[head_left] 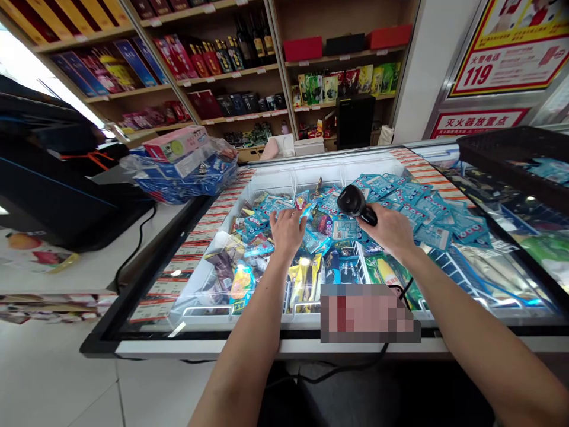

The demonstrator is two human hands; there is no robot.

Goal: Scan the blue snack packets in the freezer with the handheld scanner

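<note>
The right hand (392, 230) is gripping a black handheld scanner (351, 201) by its handle, above the middle of the chest freezer (195, 350). Blue packets (427, 209) are covering part of the freezer's glass top, piling thickest on its right half. The left hand (288, 231) is resting with fingers loosely spread, over packets left of the freezer's centre; whether it is touching 1, I am not able to tell. A plastic-wrapped bundle (191, 172) is sitting by the freezer's far left corner. A black cable (338, 372) is hanging along the freezer's front.
</note>
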